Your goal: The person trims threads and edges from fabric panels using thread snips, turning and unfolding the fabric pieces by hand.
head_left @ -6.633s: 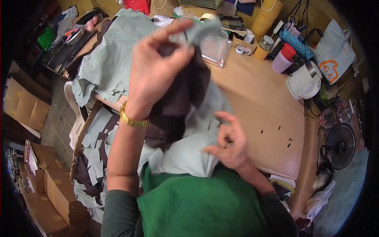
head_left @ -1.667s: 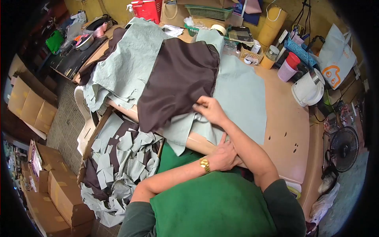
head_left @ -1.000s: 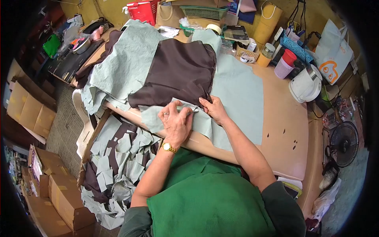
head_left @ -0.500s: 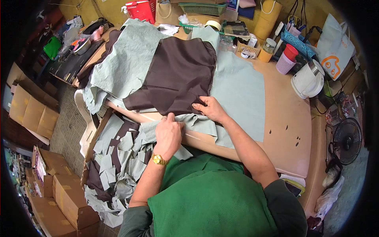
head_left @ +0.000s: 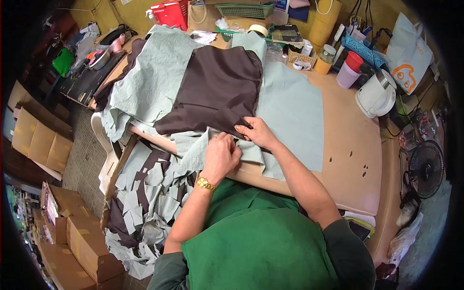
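A dark brown cloth point(head_left: 217, 87) lies over pale grey-green material on the tan table point(head_left: 350, 145). At its lower right corner my right hand point(head_left: 258, 133) pinches the cloth's edge between thumb and fingers. My left hand point(head_left: 221, 157), with a gold watch at the wrist, is closed on a bunched grey-green piece point(head_left: 191, 147) at the table's front edge. Flat to the right of the brown cloth is a large grey-green sheet point(head_left: 292, 116). More grey-green sheets point(head_left: 150, 72) are heaped on the left.
Below the table at left is a bin of scraps point(head_left: 145, 193). Cardboard boxes point(head_left: 82, 241) stand on the floor. At the right are a white kettle point(head_left: 376, 96), a pink cup point(head_left: 347, 76) and a black fan point(head_left: 426, 166). Baskets point(head_left: 244, 10) line the back.
My left hand has moved slightly up and right, drawing the grey-green piece into a raised fold. My right hand has stayed at the brown cloth's corner.
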The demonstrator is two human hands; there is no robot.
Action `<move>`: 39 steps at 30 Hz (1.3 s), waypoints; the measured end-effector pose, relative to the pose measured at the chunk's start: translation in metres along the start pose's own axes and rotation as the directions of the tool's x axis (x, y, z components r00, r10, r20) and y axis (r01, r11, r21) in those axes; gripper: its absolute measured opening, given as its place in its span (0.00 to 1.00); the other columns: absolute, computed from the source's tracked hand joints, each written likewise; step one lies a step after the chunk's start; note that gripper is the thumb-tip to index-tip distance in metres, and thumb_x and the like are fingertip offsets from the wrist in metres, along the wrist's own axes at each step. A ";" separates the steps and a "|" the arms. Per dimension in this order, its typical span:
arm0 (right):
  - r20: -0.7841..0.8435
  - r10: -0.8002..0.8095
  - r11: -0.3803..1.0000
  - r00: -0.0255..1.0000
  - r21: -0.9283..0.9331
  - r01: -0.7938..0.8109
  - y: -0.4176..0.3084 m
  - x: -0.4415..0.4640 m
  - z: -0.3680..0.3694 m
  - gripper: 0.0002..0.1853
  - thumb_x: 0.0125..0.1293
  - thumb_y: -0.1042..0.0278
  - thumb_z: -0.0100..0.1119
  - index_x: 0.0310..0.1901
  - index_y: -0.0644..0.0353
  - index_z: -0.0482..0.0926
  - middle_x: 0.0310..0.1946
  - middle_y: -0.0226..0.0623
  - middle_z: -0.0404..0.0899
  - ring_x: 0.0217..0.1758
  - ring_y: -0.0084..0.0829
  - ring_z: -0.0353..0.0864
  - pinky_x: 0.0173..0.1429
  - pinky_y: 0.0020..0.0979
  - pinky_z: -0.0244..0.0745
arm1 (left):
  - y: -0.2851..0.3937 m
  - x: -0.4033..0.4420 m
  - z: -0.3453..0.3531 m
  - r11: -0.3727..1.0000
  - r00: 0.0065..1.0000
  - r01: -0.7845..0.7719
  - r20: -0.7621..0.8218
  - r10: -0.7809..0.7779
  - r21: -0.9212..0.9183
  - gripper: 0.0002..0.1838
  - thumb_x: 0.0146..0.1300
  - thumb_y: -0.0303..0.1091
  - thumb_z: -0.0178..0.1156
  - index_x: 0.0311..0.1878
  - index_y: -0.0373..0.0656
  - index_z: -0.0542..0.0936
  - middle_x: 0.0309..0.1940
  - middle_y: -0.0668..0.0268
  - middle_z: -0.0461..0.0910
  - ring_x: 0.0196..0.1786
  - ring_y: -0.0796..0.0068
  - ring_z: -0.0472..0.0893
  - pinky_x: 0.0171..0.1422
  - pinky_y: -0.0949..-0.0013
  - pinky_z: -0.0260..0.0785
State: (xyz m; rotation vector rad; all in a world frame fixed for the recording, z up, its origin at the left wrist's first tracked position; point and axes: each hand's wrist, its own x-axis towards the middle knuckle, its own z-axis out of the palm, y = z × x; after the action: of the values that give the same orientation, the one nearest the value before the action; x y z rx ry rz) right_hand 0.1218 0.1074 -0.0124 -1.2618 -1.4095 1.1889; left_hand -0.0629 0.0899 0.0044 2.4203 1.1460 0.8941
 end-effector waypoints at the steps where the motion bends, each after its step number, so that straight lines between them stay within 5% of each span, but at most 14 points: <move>1: -0.004 0.001 1.000 1.000 0.000 -0.001 -0.002 -0.001 -0.001 0.14 0.68 0.63 0.64 0.27 0.60 0.76 0.18 0.21 0.69 0.23 0.14 0.64 0.26 0.25 0.58 | 0.004 0.001 -0.005 0.975 0.987 0.153 0.065 -0.144 -0.162 0.08 0.50 0.29 0.64 0.32 0.37 0.76 0.26 0.55 0.78 0.27 0.57 0.78 0.33 0.61 0.70; 4: 0.108 0.020 1.000 0.994 0.002 -0.021 0.000 -0.002 -0.001 0.14 0.69 0.61 0.65 0.29 0.58 0.75 0.21 0.19 0.69 0.24 0.13 0.64 0.27 0.21 0.59 | 0.012 0.005 -0.035 0.931 0.911 0.320 0.327 -0.251 -0.178 0.08 0.51 0.28 0.63 0.33 0.36 0.76 0.27 0.57 0.80 0.26 0.63 0.79 0.34 0.64 0.71; 8: 0.167 0.027 0.999 0.986 0.039 -0.034 -0.004 -0.006 0.007 0.09 0.68 0.69 0.65 0.33 0.61 0.75 0.26 0.21 0.70 0.29 0.13 0.68 0.31 0.23 0.66 | 0.015 -0.006 -0.023 0.918 0.972 0.234 0.112 -0.209 -0.321 0.12 0.54 0.30 0.68 0.38 0.38 0.77 0.28 0.63 0.82 0.26 0.73 0.74 0.36 0.67 0.70; 10: -0.195 -0.113 0.991 0.974 0.046 0.125 -0.009 -0.011 0.014 0.08 0.68 0.70 0.64 0.36 0.62 0.75 0.29 0.22 0.72 0.33 0.13 0.69 0.36 0.23 0.67 | 0.014 -0.009 -0.017 0.921 0.961 0.272 0.119 -0.248 -0.279 0.13 0.55 0.31 0.70 0.39 0.39 0.78 0.30 0.62 0.83 0.27 0.74 0.76 0.37 0.67 0.71; 12: -0.311 -0.182 0.978 0.933 0.037 0.203 -0.023 -0.023 0.010 0.04 0.66 0.75 0.62 0.35 0.62 0.77 0.32 0.23 0.73 0.36 0.14 0.71 0.40 0.22 0.66 | 0.013 -0.011 -0.011 0.910 0.951 0.308 0.087 -0.296 -0.277 0.11 0.55 0.30 0.69 0.38 0.39 0.78 0.28 0.64 0.82 0.28 0.74 0.78 0.37 0.69 0.71; 15: 0.074 -0.371 0.912 0.926 -0.159 0.378 -0.050 -0.043 0.003 0.07 0.58 0.81 0.59 0.35 0.62 0.85 0.34 0.32 0.76 0.38 0.27 0.79 0.43 0.29 0.73 | 0.014 -0.013 -0.004 0.886 0.963 0.262 0.037 -0.269 -0.382 0.13 0.55 0.26 0.67 0.43 0.38 0.77 0.32 0.65 0.81 0.30 0.78 0.76 0.38 0.71 0.71; 17: 0.118 -0.327 0.895 0.938 -0.279 0.348 -0.052 -0.045 0.009 0.10 0.57 0.81 0.59 0.39 0.59 0.86 0.35 0.34 0.77 0.39 0.31 0.79 0.44 0.32 0.74 | 0.015 -0.015 -0.003 0.873 0.971 0.194 -0.038 -0.235 -0.448 0.16 0.54 0.24 0.66 0.46 0.38 0.76 0.34 0.65 0.81 0.30 0.80 0.75 0.38 0.71 0.71; 19: 0.169 -0.254 0.835 0.952 -0.459 0.304 -0.050 -0.042 0.008 0.17 0.57 0.79 0.59 0.48 0.52 0.87 0.39 0.37 0.77 0.41 0.40 0.80 0.48 0.38 0.76 | 0.018 -0.015 -0.010 0.805 0.940 0.332 0.102 -0.326 -0.492 0.23 0.53 0.23 0.65 0.54 0.37 0.71 0.42 0.52 0.84 0.44 0.59 0.86 0.52 0.62 0.76; 20: 0.174 -0.251 0.834 0.952 -0.460 0.304 -0.046 -0.039 0.007 0.17 0.57 0.79 0.59 0.48 0.52 0.87 0.39 0.37 0.77 0.41 0.40 0.80 0.48 0.38 0.76 | 0.016 -0.016 -0.010 0.802 0.939 0.334 0.100 -0.330 -0.495 0.23 0.53 0.23 0.65 0.54 0.37 0.71 0.42 0.52 0.84 0.44 0.59 0.86 0.52 0.62 0.76; 22: 0.198 -0.207 0.808 0.958 -0.518 0.282 -0.038 -0.035 0.005 0.17 0.58 0.77 0.59 0.49 0.54 0.86 0.39 0.38 0.78 0.43 0.41 0.80 0.49 0.39 0.75 | 0.011 -0.022 -0.009 0.777 0.922 0.386 0.171 -0.349 -0.497 0.28 0.52 0.22 0.65 0.58 0.39 0.71 0.43 0.65 0.81 0.38 0.81 0.76 0.44 0.75 0.70; 23: 0.205 -0.203 0.808 0.957 -0.517 0.282 -0.035 -0.034 0.005 0.17 0.58 0.77 0.59 0.49 0.54 0.86 0.39 0.38 0.78 0.43 0.41 0.80 0.49 0.39 0.75 | 0.012 -0.025 -0.010 0.774 0.919 0.391 0.169 -0.355 -0.499 0.28 0.52 0.22 0.65 0.58 0.39 0.71 0.43 0.65 0.81 0.38 0.81 0.76 0.44 0.75 0.70; 32: 0.093 -0.243 0.850 0.966 -0.459 0.258 -0.049 -0.058 0.008 0.15 0.54 0.81 0.63 0.45 0.58 0.85 0.37 0.36 0.77 0.39 0.37 0.82 0.42 0.34 0.77 | 0.012 -0.046 -0.007 0.750 0.931 0.363 0.181 -0.317 -0.553 0.30 0.50 0.25 0.68 0.59 0.37 0.72 0.42 0.63 0.82 0.38 0.78 0.75 0.45 0.74 0.71; 34: 0.216 -0.338 0.822 0.916 -0.406 0.399 -0.050 -0.067 0.007 0.15 0.51 0.84 0.65 0.42 0.59 0.85 0.36 0.34 0.77 0.33 0.35 0.82 0.36 0.32 0.77 | 0.023 -0.043 -0.019 0.792 0.917 0.398 0.185 -0.353 -0.463 0.30 0.53 0.21 0.65 0.61 0.35 0.70 0.48 0.50 0.84 0.53 0.59 0.85 0.57 0.64 0.75; 39: 0.328 -0.454 0.582 0.829 -0.595 0.554 -0.044 -0.066 0.011 0.13 0.49 0.78 0.72 0.39 0.57 0.85 0.32 0.31 0.76 0.27 0.29 0.81 0.30 0.30 0.75 | 0.020 -0.043 -0.018 0.781 0.910 0.415 0.224 -0.350 -0.467 0.32 0.53 0.21 0.66 0.63 0.33 0.67 0.46 0.47 0.83 0.50 0.53 0.85 0.54 0.62 0.76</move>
State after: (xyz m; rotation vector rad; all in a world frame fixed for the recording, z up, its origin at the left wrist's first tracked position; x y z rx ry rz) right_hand 0.1106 0.0393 0.0281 -1.0926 -2.2500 0.3501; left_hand -0.0836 0.0441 0.0107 1.7082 1.1274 0.7734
